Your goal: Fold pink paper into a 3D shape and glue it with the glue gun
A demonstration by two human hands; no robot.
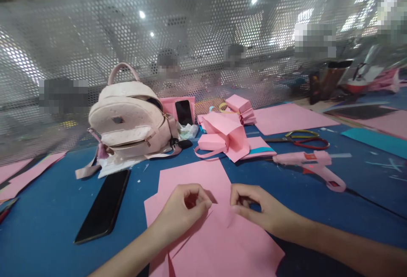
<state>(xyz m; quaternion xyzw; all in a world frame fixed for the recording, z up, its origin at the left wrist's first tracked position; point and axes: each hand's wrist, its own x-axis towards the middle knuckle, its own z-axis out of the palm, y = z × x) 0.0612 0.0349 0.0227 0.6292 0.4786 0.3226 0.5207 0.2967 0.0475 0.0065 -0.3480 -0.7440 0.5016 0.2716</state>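
Pink paper [235, 247] with cut and folded edges lies before me on the blue table. My left hand [182, 209] is closed in a pinch, thumb against forefinger, at the upper edge of this paper. Opposite it, my right hand [263, 211] pinches the paper's right side, its fingers curled in. Beneath the held piece, another flat pink sheet [193, 173] reaches toward the back. Beyond my hands stand folded pink paper shapes [225, 137], one with a strap-like loop. A pink glue gun [305, 164] rests on its side to the right.
A black phone [103, 207] lies left of my arm, below a pale pink backpack [133, 116]. Scissors [305, 139] lie behind the glue gun, whose cord [375, 203] runs right. A perforated metal screen [197, 27] closes off the back.
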